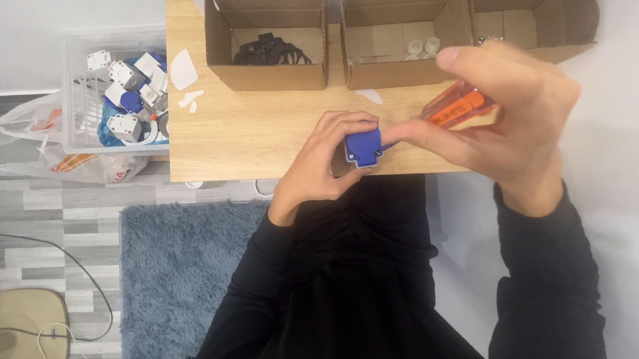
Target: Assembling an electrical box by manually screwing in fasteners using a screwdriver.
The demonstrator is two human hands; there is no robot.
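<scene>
My left hand (324,158) clamps the small blue housing (363,147) at the wooden table (248,134) edge; my right hand (501,113), at three o'clock, grips the orange-handled screwdriver (457,110). The tip could slip, I judge, jabbing my fingers.

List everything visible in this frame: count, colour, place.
blue part: 1, blue, over table's front edge
screwdriver: 1, orange handle, tip at blue part
cardboard boxes: 3, brown, table's far edge
black pieces: several, black, in leftmost box
wooden table: 1, light wood
plastic bin: 1, clear, left of table, holding white and blue parts
plastic bag: 1, translucent, beside bin
rug: 1, blue, on floor
left hand: grips blue part
right hand: holds screwdriver
</scene>
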